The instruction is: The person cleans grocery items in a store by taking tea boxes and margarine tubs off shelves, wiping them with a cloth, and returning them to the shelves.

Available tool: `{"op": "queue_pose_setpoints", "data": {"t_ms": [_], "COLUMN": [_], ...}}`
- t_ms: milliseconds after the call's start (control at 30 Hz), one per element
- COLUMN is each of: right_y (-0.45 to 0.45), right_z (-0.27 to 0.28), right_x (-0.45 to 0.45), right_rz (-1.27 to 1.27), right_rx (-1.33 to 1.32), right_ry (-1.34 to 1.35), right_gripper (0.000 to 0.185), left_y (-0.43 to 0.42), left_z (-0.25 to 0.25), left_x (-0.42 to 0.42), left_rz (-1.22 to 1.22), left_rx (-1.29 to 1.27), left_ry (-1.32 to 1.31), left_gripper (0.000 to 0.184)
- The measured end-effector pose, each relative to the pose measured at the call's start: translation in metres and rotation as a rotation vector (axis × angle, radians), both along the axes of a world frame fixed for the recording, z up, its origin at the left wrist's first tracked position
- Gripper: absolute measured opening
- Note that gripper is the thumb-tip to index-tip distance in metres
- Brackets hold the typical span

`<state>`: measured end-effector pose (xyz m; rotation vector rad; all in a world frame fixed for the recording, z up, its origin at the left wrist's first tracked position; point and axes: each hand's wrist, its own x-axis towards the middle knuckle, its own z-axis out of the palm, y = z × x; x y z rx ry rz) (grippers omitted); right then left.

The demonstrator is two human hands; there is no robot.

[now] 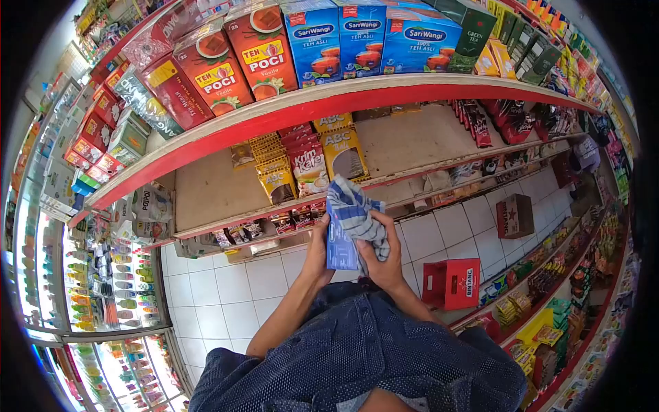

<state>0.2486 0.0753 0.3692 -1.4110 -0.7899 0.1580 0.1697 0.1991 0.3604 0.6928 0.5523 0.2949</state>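
Note:
A small blue box (341,248) is held upright in front of my body. My left hand (317,248) grips its left edge. My right hand (384,255) is closed on a blue, white and grey striped cloth (360,214), which lies against the top and right side of the box. The cloth hides part of the box, and some of my right fingers are hidden behind it. Beyond my hands, packets of ABC coffee (345,152) and a Krim Kafe packet (310,169) stand on the middle shelf.
The red-edged upper shelf (274,110) holds orange Teh Poci boxes (220,77) and blue SariWangi boxes (313,42). On the tiled floor to the right are a red Bintang carton (463,283) and a brown box (515,215). Glass-fronted shelves with bottles (123,285) stand left.

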Motion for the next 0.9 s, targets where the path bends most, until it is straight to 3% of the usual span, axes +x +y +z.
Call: {"op": "queue_pose_setpoints", "data": {"t_ms": [167, 233, 267, 433, 533, 567, 633, 667, 700, 767, 900], "right_y": [0.015, 0.016, 0.014, -0.01, -0.014, -0.015, -0.016, -0.017, -0.014, -0.014, -0.005], "right_z": [0.012, 0.01, 0.01, 0.01, 0.001, -0.01, -0.036, -0.048, -0.051, -0.061, -0.055], "right_x": [0.037, 0.053, 0.059, 0.078, 0.078, 0.075, 0.062, 0.053, 0.039, 0.02, 0.015], "right_rz": [-0.154, -0.062, -0.027, 0.274, 0.219, 0.181, 0.185, 0.225, 0.379, 0.536, 0.389], "right_rx": [-0.054, 0.15, 0.191, -0.069, 0.163, 0.198, 0.197, 0.157, 0.174, 0.197, 0.203], "right_ry": [0.112, 0.489, 0.556, 0.277, 0.676, 0.82, 1.065, 1.166, 1.215, 1.464, 1.333], "right_gripper": [0.042, 0.041, 0.042, 0.042, 0.044, 0.045, 0.047, 0.048, 0.051, 0.052, 0.052], "left_y": [-0.004, -0.001, 0.0, 0.008, 0.011, 0.012, 0.011, 0.017, 0.023, 0.022, 0.023], "left_z": [0.007, 0.011, 0.015, 0.01, -0.007, -0.014, -0.021, -0.037, -0.043, -0.018, 0.0], "left_x": [-0.004, -0.004, -0.002, -0.007, -0.011, -0.01, -0.003, 0.0, -0.005, 0.002, 0.001], "left_rz": [-0.128, -0.231, -0.253, -0.319, -0.167, -0.013, 0.209, 0.251, 0.203, 0.265, 0.09], "left_rx": [0.003, -0.071, -0.016, 0.01, -0.058, -0.007, 0.359, 0.482, 0.436, 0.833, 0.758], "left_ry": [0.091, 0.075, 0.114, 0.113, -0.007, -0.116, -0.211, -0.258, -0.204, -0.2, -0.2], "left_gripper": [0.061, 0.058, 0.062, 0.069, 0.084, 0.078, 0.079, 0.081, 0.097, 0.101, 0.092]}}
